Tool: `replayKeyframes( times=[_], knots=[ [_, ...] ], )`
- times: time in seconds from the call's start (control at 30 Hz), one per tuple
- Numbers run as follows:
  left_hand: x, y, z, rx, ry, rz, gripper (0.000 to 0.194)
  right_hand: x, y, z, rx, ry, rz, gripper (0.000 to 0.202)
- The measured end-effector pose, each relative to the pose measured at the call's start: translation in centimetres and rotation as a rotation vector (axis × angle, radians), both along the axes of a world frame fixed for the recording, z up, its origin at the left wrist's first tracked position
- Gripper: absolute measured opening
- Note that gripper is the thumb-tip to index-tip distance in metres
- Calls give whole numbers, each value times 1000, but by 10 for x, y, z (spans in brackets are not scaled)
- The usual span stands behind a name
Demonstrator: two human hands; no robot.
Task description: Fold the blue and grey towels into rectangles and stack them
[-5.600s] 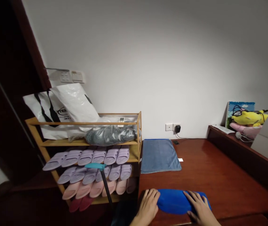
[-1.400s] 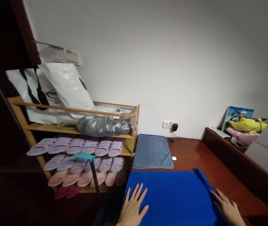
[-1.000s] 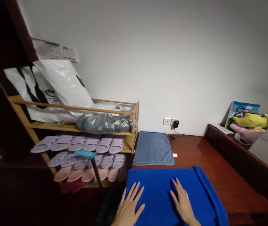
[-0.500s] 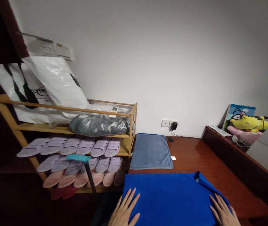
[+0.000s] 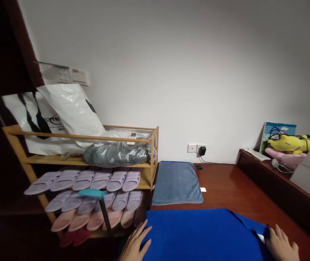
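Observation:
A bright blue cloth point(image 5: 198, 235) is spread over the near part of the reddish-brown wooden table. My left hand point(image 5: 136, 242) rests at its left edge, fingers stretched and apart. At the opposite edge, my right hand point(image 5: 282, 244) has its fingers bent around the cloth's corner; the fingertips on the cloth are partly hidden. A small white tag point(image 5: 260, 237) shows beside that hand, where the cloth's border is creased. Beyond the blue cloth lies a folded grey-blue cloth point(image 5: 177, 183) with a neat flat stack of layers.
To the left, a wooden rack point(image 5: 152, 174) holds lilac and pink slippers, white bags and a plastic-wrapped bundle. A turquoise-topped black handle point(image 5: 93, 193) leans before it. A black adapter point(image 5: 202, 150) is plugged into the wall. A yellow plush toy point(image 5: 288, 142) lies on the raised right ledge.
My right hand has moved outward to the right, and the folded-over corner there now lies further out. My left hand has shifted to the cloth's left edge. The view has tilted up slightly.

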State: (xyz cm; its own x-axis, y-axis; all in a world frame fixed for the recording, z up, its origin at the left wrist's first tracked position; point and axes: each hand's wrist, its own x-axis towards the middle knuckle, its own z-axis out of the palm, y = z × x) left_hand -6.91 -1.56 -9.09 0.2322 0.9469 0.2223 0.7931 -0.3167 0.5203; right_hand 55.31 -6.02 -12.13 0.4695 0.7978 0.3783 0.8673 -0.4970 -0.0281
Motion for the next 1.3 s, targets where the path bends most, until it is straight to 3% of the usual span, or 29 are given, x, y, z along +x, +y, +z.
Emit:
replayKeyframes(
  times=[0.13, 0.23, 0.4, 0.53, 0.63, 0.8, 0.93, 1.13, 1.3],
  knots=[
    [-7, 41, -12, -131, -362, 222, 52, -39, 17, 5, 39, -168, 63, 46],
    [0, 63, -19, -248, -527, 281, 68, -50, 23, 2, 35, -161, 95, 47],
    [17, 72, -22, -310, -645, 229, 70, -33, 35, -8, -26, 282, 67, 45],
    [15, 71, -14, -353, -724, 191, 52, -8, 49, 2, 77, 539, -113, 47],
    [10, 75, -9, -372, -756, 217, 48, 10, 56, 14, 145, 666, -146, 44],
    [7, 81, -1, -422, -799, 240, 51, 30, 52, 20, 138, 614, -173, 55],
    [4, 85, 13, -456, -824, 231, 51, 40, 48, 25, 117, 616, -218, 54],
    [-6, 94, 36, -526, -861, 263, 45, 49, 60, 45, 188, 685, -259, 51],
    [-6, 99, 43, -595, -944, 339, 46, 55, 72, 49, 249, 620, -333, 62]
  ],
)
